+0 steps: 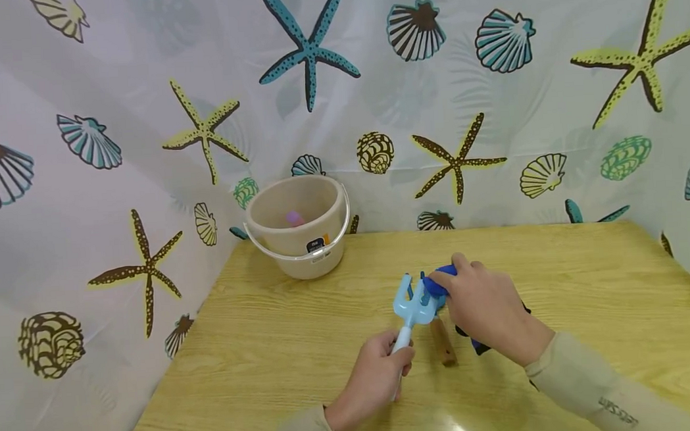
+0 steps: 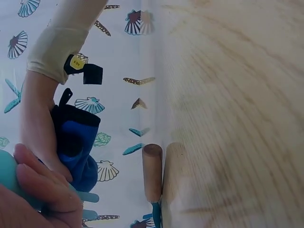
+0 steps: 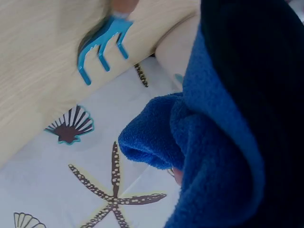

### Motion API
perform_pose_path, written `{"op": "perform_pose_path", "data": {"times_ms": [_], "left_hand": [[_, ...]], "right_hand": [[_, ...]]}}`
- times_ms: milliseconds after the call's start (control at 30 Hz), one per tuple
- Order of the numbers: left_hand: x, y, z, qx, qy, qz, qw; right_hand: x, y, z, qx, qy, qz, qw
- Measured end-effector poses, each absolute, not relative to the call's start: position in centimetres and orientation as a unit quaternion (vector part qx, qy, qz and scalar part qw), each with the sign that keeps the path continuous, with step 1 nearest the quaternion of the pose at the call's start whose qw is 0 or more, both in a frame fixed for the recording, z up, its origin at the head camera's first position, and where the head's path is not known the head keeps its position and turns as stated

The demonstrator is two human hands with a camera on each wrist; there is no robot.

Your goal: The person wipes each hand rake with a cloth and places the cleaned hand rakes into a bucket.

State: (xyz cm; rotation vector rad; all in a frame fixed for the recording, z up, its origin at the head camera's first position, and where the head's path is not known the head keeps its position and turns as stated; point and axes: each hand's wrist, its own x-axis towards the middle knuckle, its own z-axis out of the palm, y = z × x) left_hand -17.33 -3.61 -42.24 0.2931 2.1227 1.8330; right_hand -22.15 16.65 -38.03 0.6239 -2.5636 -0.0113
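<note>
My left hand (image 1: 378,368) grips the pale handle of a light blue garden hand fork (image 1: 413,311), its tines pointing up and away from me. In my right hand (image 1: 489,305) is a blue cloth (image 1: 438,282), pinched between thumb and fingers right at the fork's right-hand tines. More of the cloth (image 3: 209,161), with a black edge, hangs below that hand and fills much of the right wrist view. Just behind the fork lies a small hand rake with a wooden handle (image 1: 444,344) and blue prongs (image 3: 102,47), partly hidden by the fork and the cloth.
A beige bucket (image 1: 300,263) with its carrying handle lowered stands at the back left of the wooden table (image 1: 258,352). Something purple (image 1: 294,218) shows inside it. A curtain (image 1: 373,101) printed with starfish and shells surrounds the table's back and sides.
</note>
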Motion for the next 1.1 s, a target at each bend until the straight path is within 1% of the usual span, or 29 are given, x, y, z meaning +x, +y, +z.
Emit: {"op": "perform_pose_path", "data": {"times_ms": [167, 300, 433, 500, 600, 733, 833, 967, 1100], "left_hand": [[-17.1, -3.5, -42.5, 0.104, 0.757, 0.628, 0.146], [-17.1, -3.5, -42.6, 0.103, 0.771, 0.613, 0.134], [-17.2, -3.5, -42.6, 0.109, 0.782, 0.601, 0.128], [-17.1, -3.4, -42.6, 0.116, 0.783, 0.599, 0.126], [-16.9, -3.3, -42.5, 0.123, 0.781, 0.599, 0.126], [-16.6, -3.2, -42.6, 0.132, 0.787, 0.59, 0.125], [-16.5, -3.2, -42.7, 0.134, 0.788, 0.587, 0.128], [-16.5, -3.1, -42.8, 0.133, 0.785, 0.589, 0.134], [-16.7, -3.1, -42.9, 0.133, 0.793, 0.582, 0.125]], "right_hand": [[-22.0, 16.3, -38.1, 0.228, -0.944, 0.003, 0.24], [-20.3, 14.7, -38.2, 0.27, -0.936, 0.01, 0.226], [-19.1, 13.2, -38.2, 0.311, -0.923, 0.015, 0.227], [-19.4, 13.0, -38.1, 0.31, -0.921, 0.014, 0.235], [-20.6, 13.3, -38.0, 0.282, -0.928, 0.006, 0.244], [-22.4, 14.3, -38.0, 0.247, -0.94, 0.0, 0.234], [-22.8, 14.5, -38.0, 0.243, -0.944, 0.001, 0.223], [-21.8, 14.0, -37.9, 0.272, -0.939, -0.006, 0.208], [-20.1, 13.1, -38.0, 0.321, -0.928, -0.001, 0.187]]}}
